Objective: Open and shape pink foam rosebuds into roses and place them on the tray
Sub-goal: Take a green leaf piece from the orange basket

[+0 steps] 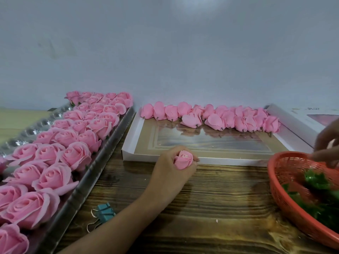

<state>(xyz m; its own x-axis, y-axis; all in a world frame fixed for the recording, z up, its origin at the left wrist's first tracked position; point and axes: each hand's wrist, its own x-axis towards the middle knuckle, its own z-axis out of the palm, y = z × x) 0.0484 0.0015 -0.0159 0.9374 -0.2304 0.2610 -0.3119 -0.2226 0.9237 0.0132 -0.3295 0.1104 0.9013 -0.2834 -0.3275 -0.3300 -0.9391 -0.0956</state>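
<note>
My left hand (171,170) grips a closed pink foam rosebud (183,160) in its fist, tip up, just in front of the white box's near edge. A silver tray (86,182) on the left holds several rows of opened pink roses (76,154). Several closed rosebuds (214,117) lie along the far side of a flat white box (128,143). My right hand (327,143) is blurred at the right edge, over the rim of a red basket (280,182). Its fingers point down, and whether they hold anything is unclear.
The red mesh basket holds green leaf pieces (315,197). A teal binder clip (105,211) lies on the dark wooden table (211,198) beside the tray. Another white box (293,120) leans at the back right. A pale wall stands right behind.
</note>
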